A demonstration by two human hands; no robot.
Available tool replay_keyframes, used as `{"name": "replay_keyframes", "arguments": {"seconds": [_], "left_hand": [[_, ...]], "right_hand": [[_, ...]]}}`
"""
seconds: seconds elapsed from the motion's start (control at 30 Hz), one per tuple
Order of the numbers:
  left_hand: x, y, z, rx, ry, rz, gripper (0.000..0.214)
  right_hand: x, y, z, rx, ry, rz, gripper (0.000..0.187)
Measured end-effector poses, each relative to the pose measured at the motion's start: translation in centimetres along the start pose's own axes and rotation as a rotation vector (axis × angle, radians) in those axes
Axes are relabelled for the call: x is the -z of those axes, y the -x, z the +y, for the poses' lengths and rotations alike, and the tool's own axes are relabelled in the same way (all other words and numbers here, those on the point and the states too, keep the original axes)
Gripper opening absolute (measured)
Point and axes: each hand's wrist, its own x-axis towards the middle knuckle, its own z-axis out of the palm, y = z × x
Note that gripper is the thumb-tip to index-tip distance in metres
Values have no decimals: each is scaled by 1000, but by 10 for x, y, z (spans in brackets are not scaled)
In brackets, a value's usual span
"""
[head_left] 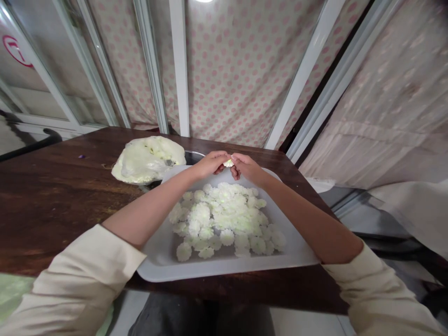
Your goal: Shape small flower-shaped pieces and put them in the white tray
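Observation:
Over the far side of a white plastic tray [224, 271], my left hand [212, 163] and my right hand [247, 166] meet, fingertips pinched together. Between them is a small white flower [228, 163] with a yellowish part; both hands are closed on it, and the fingers cover much of it. Many loose white flower heads [227, 237] lie in the tray below, heaped in the middle and scattered toward the near side. They have scalloped, layered petals.
A clear plastic bag [149, 161] of pale yellow-green pieces stands left of the tray, partly over a dark container [194, 157]. The dark wooden table [52, 200] runs back to a framed wall with a dotted curtain [241, 74]. A purple scrap [81, 157] lies at left.

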Motion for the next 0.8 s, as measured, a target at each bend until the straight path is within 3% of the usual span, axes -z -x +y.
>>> {"name": "replay_keyframes", "arguments": {"seconds": [0.27, 0.63, 0.8], "left_hand": [[-4, -1, 0, -72, 114, 41, 29], [-5, 2, 1, -87, 24, 1, 44], [-9, 4, 6, -71, 50, -38, 52]], "right_hand": [[-9, 2, -5, -19, -31, 27, 35], [-10, 4, -7, -39, -36, 32, 39], [-5, 0, -2, -1, -109, 113, 40]]}}
